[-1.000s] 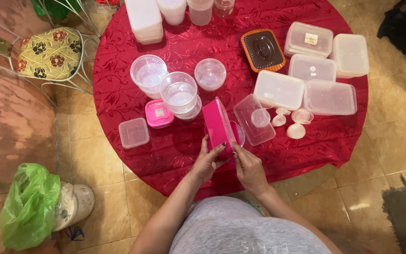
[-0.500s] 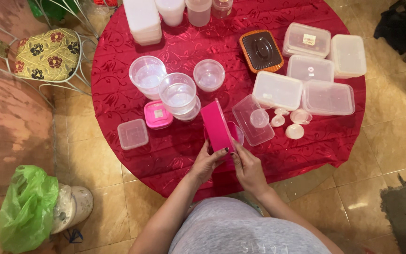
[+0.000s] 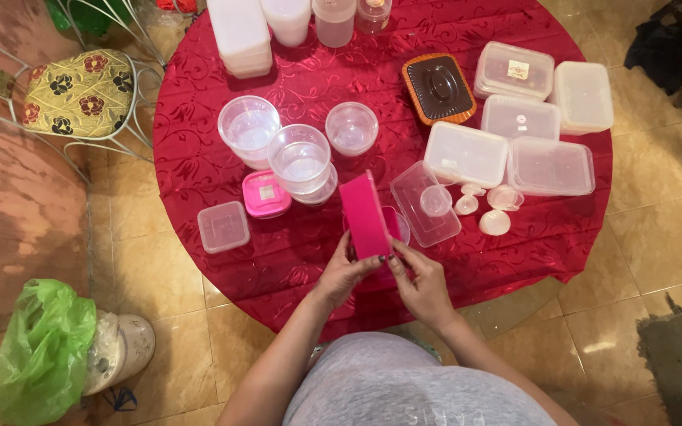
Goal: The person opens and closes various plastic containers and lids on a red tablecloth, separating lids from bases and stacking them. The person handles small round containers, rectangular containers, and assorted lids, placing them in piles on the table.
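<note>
Above the red tablecloth [image 3: 222, 158], pink rectangular container [image 3: 365, 214] on edge, long axis away, gripped by left hand [image 3: 346, 272] and right hand [image 3: 418, 276].

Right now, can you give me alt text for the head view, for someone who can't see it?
Both hands, left hand and right hand, hold a pink rectangular container tilted up on edge at the near side of a round table with a red tablecloth. Clear plastic tubs, lids and a small pink lidded box lie spread across it.

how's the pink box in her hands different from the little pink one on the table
The large pink container is tilted up, held by the left hand and right hand; the small pink container lies flat, untouched. The held one is bigger and plain; the small one has a pale centre patch. Both are pink plastic.
</note>
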